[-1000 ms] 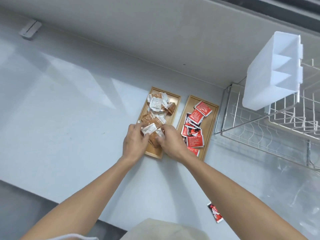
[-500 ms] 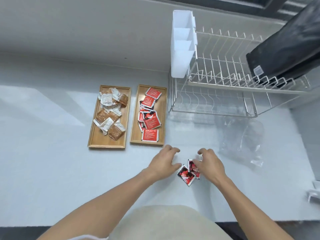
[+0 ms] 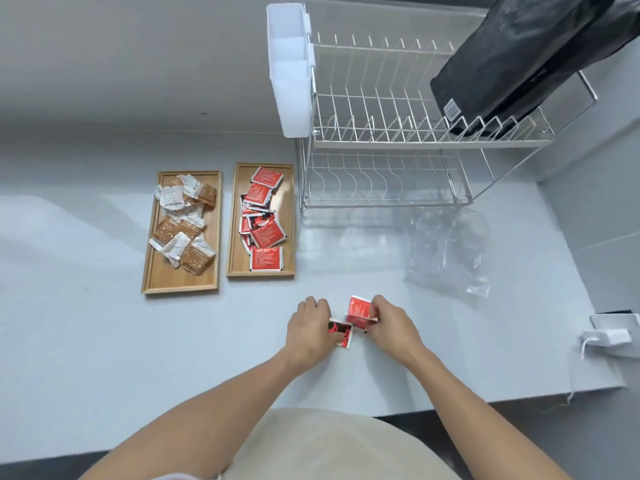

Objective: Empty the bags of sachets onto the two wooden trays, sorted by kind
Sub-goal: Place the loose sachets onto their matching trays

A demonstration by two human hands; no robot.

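Observation:
Two wooden trays lie side by side on the white counter. The left tray holds several brown and white sachets. The right tray holds several red sachets. In front of them, near the counter's edge, my right hand pinches a red sachet tilted up off the counter. My left hand grips another red and black sachet that lies against the counter. An empty clear plastic bag lies crumpled to the right.
A two-tier wire dish rack stands behind the bag, with a white cutlery holder on its left end and a black bag on its top tier. A white object sits at the counter's right edge.
My hands left the left tray's brown sachets and moved to the loose red sachets at the counter's front. The right hand has since lifted one, and the left has closed on the other.

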